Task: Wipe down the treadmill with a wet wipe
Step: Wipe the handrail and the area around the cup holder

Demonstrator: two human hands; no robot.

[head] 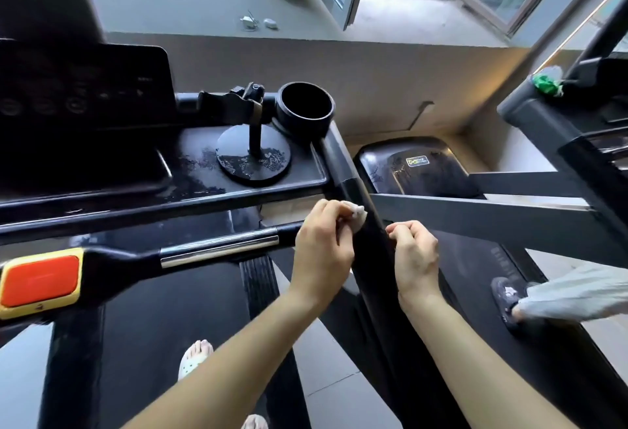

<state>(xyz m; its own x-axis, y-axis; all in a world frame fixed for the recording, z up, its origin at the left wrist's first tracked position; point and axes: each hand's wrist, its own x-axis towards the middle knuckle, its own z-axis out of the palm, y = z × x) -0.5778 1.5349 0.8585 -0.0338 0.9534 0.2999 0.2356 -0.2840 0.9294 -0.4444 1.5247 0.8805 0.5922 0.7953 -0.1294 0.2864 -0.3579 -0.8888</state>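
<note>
The person is working along the treadmill's (pixel 85 95) side rail (pixel 372 251), which is running from the cup holder (pixel 304 109) down through the centre of the frame. The left hand (pixel 323 245) is pinching a bunched wet wipe (pixel 355 216) between curled fingers and thumb and pressing it against the rail's left face, just above centre. The right hand (pixel 414 255) is sitting just beside the rail on its other side, fingers curled; whether it is gripping the rail cannot be told. Wet streaks are showing on the console tray (pixel 204 170), so that part looks already wiped. The rail step seems to be in hand; next, the wipe is probably needing to slide along the rail under steady pressure.
</note>
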